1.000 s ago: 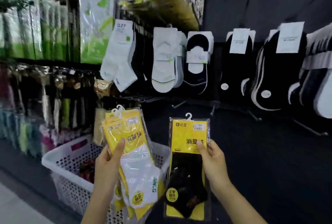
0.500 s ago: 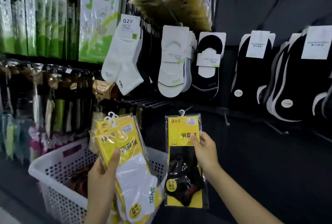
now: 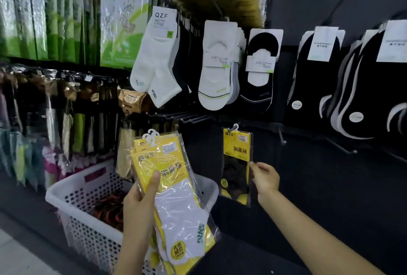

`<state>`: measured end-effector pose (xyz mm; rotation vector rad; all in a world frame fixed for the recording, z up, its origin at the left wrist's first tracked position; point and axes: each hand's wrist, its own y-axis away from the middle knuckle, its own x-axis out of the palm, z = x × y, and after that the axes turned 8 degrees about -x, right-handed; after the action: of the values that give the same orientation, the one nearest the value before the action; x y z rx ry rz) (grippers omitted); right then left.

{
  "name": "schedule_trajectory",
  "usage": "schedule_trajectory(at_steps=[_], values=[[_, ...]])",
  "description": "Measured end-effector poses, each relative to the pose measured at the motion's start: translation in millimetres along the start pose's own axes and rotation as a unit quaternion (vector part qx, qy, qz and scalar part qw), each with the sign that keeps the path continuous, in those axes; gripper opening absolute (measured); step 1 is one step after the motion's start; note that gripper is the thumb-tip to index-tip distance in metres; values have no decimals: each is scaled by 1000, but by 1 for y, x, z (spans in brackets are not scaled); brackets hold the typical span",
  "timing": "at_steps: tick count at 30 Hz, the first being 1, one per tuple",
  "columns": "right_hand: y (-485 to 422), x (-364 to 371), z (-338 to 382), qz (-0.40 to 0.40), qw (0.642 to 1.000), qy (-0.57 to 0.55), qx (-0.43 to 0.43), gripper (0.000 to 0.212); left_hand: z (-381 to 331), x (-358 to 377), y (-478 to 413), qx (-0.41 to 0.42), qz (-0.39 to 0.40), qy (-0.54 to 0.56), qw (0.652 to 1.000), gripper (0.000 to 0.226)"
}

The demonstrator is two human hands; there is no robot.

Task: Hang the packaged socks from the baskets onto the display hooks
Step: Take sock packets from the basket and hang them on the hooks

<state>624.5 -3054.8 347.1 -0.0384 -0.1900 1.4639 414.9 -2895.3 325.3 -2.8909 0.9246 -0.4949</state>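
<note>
**Q.** Which step is shown?

**A.** Hanging, mid-placement. My right hand [image 3: 265, 181] pinches the right edge of a black-sock pack [image 3: 236, 164], which is upright against the dark panel below the hung no-show socks [image 3: 220, 65]. Its white hanger [image 3: 235, 128] sits roughly level with the empty pegs [image 3: 189, 118] to its left. I cannot tell whether it is already seated on a peg, because any peg there is dark against a dark wall.

**Q.** And the other hand?

**A.** My left hand [image 3: 141, 199] grips a fanned stack of white-sock packs [image 3: 176, 197], thumb across the front. It is above the white basket [image 3: 72, 188], which holds more goods.

**Q.** What does the next move call for?

**A.** As I judge it, I first confirm the hanger is over a peg, then loosen the pinch so the pack hangs free. After that the right hand draws one pack from the stack. It aims that pack's hanger at the bare peg [image 3: 282, 137] or at the empty pegs.
</note>
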Motion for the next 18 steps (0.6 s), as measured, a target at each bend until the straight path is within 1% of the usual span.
schedule_trajectory(at_steps=[2, 4, 5, 6, 8, 10, 12, 14, 16, 18], values=[[28, -2, 8, 98, 995, -17, -32, 23, 1, 4, 2, -11, 26, 8, 1000, 29], [60, -6, 20, 219, 973, -23, -63, 21, 0, 10, 6, -29, 47, 24, 998, 30], [74, -8, 25, 265, 960, -22, -83, 23, -1, 14, 9, -37, 62, 29, 997, 28], [86, -10, 29, 296, 949, -18, -106, 25, -2, 19, 12, -44, 78, 34, 995, 27], [105, -13, 35, 310, 938, -8, -156, 29, -5, 29, 19, -60, 99, 49, 992, 29], [113, -18, 38, 292, 940, -22, -176, 35, -5, 37, 25, -59, 102, 46, 992, 38], [116, -24, 40, 282, 946, -50, -154, 39, -6, 44, 30, -48, 94, 39, 994, 44], [115, -30, 41, 282, 948, -58, -137, 31, -6, 47, 34, -36, 98, 31, 994, 40], [113, -35, 40, 276, 951, -65, -120, 28, -8, 46, 35, -33, 115, 14, 993, 36], [107, -38, 38, 259, 958, -79, -96, 26, -7, 43, 31, -45, 144, 13, 988, 40]])
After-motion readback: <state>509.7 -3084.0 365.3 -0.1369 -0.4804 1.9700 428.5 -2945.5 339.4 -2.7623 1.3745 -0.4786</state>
